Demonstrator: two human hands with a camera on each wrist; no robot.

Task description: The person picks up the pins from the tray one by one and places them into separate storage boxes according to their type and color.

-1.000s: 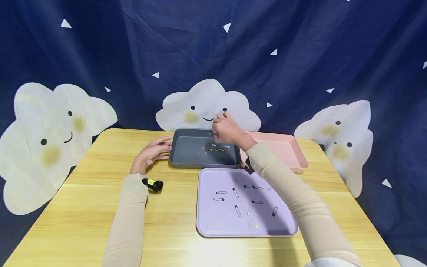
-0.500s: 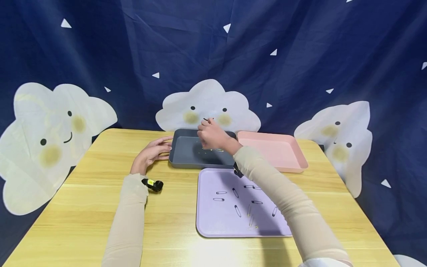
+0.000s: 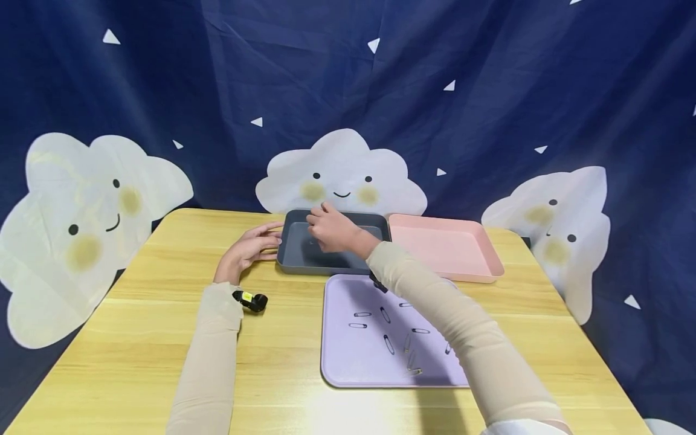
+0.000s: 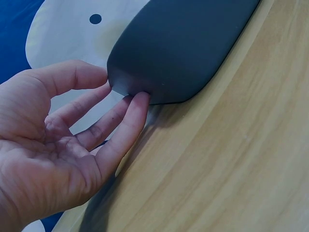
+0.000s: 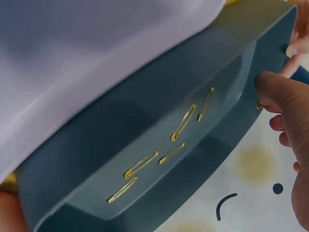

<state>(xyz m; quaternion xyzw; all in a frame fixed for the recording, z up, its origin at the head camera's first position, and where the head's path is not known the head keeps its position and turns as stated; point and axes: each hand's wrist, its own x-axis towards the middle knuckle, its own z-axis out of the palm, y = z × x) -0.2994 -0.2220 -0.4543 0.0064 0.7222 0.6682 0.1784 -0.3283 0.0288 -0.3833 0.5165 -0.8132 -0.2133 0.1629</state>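
Observation:
My right hand (image 3: 333, 232) is over the dark grey tray (image 3: 331, 270). In the right wrist view its thumb and fingers pinch a gold safety pin (image 5: 259, 106), of which only a small end shows. Several other gold safety pins (image 5: 184, 123) lie spread on the grey tray's floor. My left hand (image 3: 251, 249) touches the left end of that tray with its fingertips, the fingers mostly straight, as the left wrist view (image 4: 63, 140) also shows.
A lilac tray (image 3: 348, 365) in front bears several black safety pins (image 3: 388, 344) and a few gold ones (image 3: 415, 371). A pink tray (image 3: 446, 248) stands right of the grey one. Behind the wooden table (image 3: 125, 338) hangs a blue cloud-print curtain (image 3: 304, 72).
My right hand has moved left and slightly lower over the grey tray, uncovering more of the pink tray. My left hand has stayed against the grey tray's end.

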